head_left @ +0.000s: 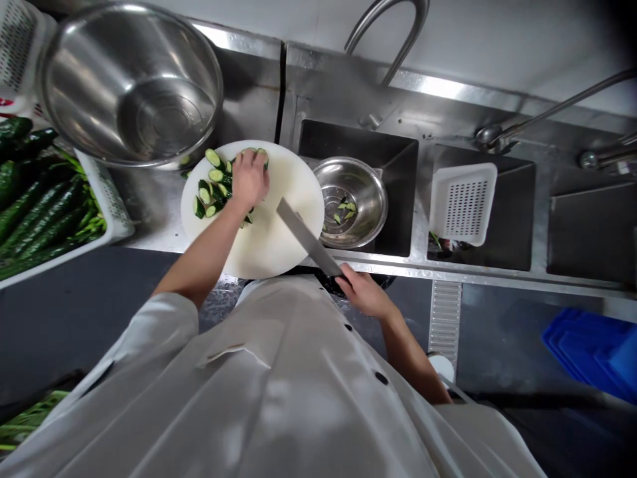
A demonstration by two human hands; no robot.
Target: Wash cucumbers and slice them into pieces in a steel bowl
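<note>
A round white cutting board (pixel 293 182) lies on the steel counter, with cut cucumber pieces (pixel 215 175) heaped on its left half. My left hand (pixel 250 178) reaches over the heap, its fingers curled down on cucumber pieces at the upper side; the fingertips are partly hidden. In my right hand (pixel 365 292) is the handle of a kitchen knife (pixel 308 238). The long, broad blade slants up and left over the right part of the board, apart from the heap.
A large steel bowl (pixel 164 113) stands behind the board at left, beside a white basket (pixel 117 219) of whole cucumbers (pixel 44 212). Right of the board, a steel basin (pixel 371 199) holds some green scraps. A white perforated basket (pixel 462 206) sits in another sink below faucets.
</note>
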